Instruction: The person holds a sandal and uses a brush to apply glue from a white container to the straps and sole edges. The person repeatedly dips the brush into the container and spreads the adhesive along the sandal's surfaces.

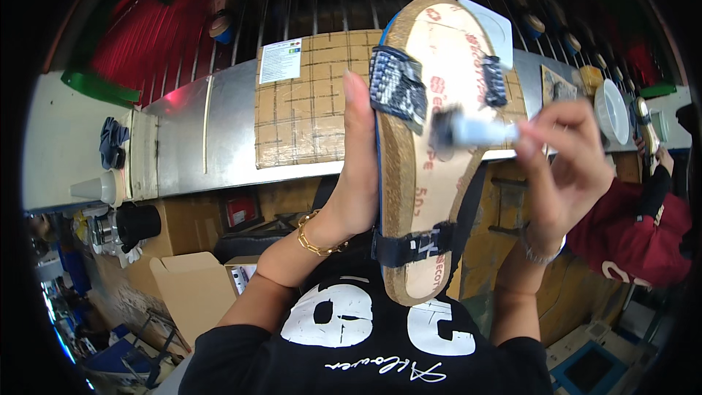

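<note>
My left hand (358, 161) grips a sandal (436, 175) along its left edge, thumb up and fingers hidden behind it. The sandal has a cork rim and a pale, printed face turned toward me. Ends of a dark woven strap (398, 84) lie over its upper part, and a black strap (413, 245) crosses lower down. A blue edge shows along the left side. In my right hand (570, 164), pinched between thumb and fingers, is a small brush (486, 132) with a pale handle. Its dark bristles are at the middle of the sandal, blurred by motion; contact is unclear.
Behind the sandal a taped cardboard sheet (314, 117) lies on a metal bench (183, 139). Beyond it, metal bars (292, 0) carry several shoe pieces. A white bowl (611, 112) stands at right, near another person in a red shirt (636, 227). An open carton (194, 285) sits lower left.
</note>
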Available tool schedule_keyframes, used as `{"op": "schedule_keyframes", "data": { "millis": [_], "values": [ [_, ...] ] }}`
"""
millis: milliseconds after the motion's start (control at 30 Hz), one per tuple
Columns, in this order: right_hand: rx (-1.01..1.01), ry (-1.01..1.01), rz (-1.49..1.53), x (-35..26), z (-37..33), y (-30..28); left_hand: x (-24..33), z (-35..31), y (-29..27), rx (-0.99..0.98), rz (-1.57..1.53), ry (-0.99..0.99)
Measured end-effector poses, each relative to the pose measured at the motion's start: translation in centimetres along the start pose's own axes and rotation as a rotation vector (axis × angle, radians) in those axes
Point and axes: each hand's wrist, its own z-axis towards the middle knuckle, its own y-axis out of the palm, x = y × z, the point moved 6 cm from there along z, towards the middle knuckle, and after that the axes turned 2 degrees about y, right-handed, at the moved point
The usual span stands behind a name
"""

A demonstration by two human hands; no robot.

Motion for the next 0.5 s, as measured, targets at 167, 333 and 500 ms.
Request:
{"op": "schedule_keyframes", "data": {
  "millis": [167,333,500],
  "values": [
    [0.097,0.151,0.013,-1.4,-1.8,0.6,0.6,0.5,0.6,0.202,0.552,-0.043],
    [0.220,0.102,-0.216,-3.6,-2.7,1.0,0.9,0.3,0.9,0.241,0.697,0.054],
    [0.280,-0.027,-0.452,-5.3,-3.9,1.0,0.6,-0.1,0.9,0.304,0.739,0.120]
  ]
}}
